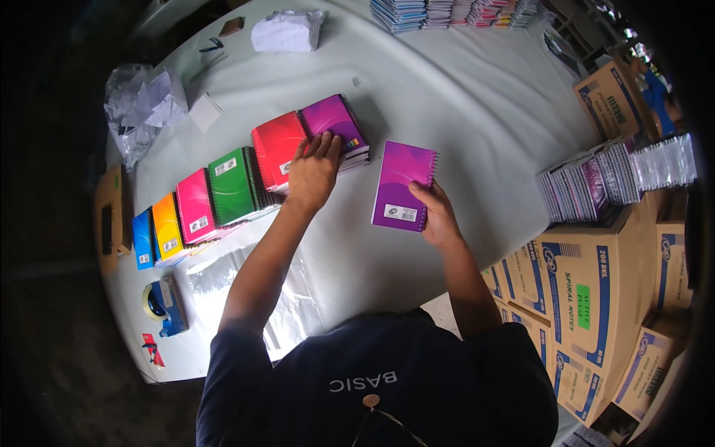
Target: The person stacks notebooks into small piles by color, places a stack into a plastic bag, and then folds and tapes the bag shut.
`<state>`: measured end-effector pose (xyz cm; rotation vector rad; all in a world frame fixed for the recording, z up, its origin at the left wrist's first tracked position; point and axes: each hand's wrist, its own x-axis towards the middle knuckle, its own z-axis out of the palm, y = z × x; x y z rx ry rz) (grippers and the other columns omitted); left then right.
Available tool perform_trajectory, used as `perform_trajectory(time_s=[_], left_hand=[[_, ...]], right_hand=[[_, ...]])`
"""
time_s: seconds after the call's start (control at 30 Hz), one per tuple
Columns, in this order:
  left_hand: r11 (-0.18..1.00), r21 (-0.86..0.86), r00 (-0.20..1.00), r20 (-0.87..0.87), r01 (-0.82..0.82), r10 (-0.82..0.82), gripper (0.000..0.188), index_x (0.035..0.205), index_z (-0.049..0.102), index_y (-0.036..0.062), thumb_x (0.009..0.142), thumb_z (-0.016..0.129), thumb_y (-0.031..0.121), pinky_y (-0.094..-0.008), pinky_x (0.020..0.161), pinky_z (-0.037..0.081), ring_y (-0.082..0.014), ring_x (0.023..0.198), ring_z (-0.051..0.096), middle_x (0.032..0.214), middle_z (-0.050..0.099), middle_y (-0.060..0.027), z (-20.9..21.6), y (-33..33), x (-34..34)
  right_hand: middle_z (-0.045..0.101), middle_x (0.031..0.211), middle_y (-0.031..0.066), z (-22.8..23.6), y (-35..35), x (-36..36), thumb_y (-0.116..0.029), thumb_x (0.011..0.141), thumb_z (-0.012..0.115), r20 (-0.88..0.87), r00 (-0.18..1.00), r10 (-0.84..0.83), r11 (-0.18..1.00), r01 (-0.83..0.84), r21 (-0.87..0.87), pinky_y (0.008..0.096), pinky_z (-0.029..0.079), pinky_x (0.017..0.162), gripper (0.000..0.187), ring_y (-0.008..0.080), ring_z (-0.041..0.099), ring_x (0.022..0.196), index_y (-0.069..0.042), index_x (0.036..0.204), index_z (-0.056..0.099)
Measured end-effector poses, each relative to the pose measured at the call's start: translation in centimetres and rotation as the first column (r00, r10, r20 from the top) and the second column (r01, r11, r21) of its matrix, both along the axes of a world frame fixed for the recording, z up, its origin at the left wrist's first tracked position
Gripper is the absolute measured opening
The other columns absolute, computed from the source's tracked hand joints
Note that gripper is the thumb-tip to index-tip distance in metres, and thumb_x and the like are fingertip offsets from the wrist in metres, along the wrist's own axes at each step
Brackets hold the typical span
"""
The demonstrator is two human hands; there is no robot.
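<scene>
My right hand [438,212] holds a purple spiral notebook [398,167] by its wire-bound right edge, the thumb on top of the cover. A white label sits near the notebook's lower edge. My left hand [316,170] lies with its fingers stretched out over the near side of a purple notebook stack [325,118], beside a red notebook stack [277,141]. Leftward the row goes on with a green stack [230,190], a pink stack [195,205], a yellow stack [167,223] and a blue stack [143,240].
A blue tape dispenser [171,307] and clear plastic sheets [223,279] lie at the near left. Crumpled plastic and paper [149,104] sit at the far left. More notebook stacks [454,13] stand at the far edge. Cardboard cartons [588,298] and notebooks [596,182] crowd the right.
</scene>
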<state>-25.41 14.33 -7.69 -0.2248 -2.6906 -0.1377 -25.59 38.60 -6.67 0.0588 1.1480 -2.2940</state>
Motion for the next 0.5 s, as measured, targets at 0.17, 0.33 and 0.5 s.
perform_trajectory(time_s=[0.17,0.33,0.5], left_hand=[[0.731,0.631,0.964,0.124,-0.260,0.236,0.025,0.111,0.061,0.0038,0.095,0.050,0.020,-0.0322,0.075,0.053,-0.0271,0.064,0.064,0.071,0.063,-0.0176,6.8,0.4,1.3],[0.373,0.924,0.966,0.169,-0.087,-0.194,0.028,0.110,0.060,-0.0009,0.091,0.060,0.020,-0.0267,0.078,0.049,-0.0131,0.087,0.062,0.099,0.066,-0.0083,11.2,1.3,3.8],[0.867,0.497,0.996,-0.083,0.029,0.014,0.032,0.105,0.062,0.0045,0.078,0.072,0.018,-0.0346,0.079,0.047,-0.0277,0.092,0.058,0.101,0.060,-0.0135,6.0,2.7,3.3]], right_hand=[[0.060,0.111,0.0082,-0.8,1.5,1.1,-0.025,0.092,0.055,0.102,0.994,-0.036,0.993,0.047,-0.112,0.0306,0.049,0.086,0.036,0.0173,0.060,0.101,-0.002,0.120,0.051],[0.055,0.119,0.0101,-1.5,-0.1,1.2,-0.051,0.090,0.052,0.045,0.993,0.111,0.986,-0.105,-0.128,0.0353,0.046,0.091,0.064,0.0193,0.056,0.108,-0.001,0.128,0.044],[0.057,0.116,0.0104,-0.5,-2.3,3.7,-0.024,0.087,0.063,0.056,0.952,0.302,0.952,-0.298,-0.070,0.0342,0.046,0.092,0.049,0.0190,0.056,0.107,0.000,0.126,0.046]])
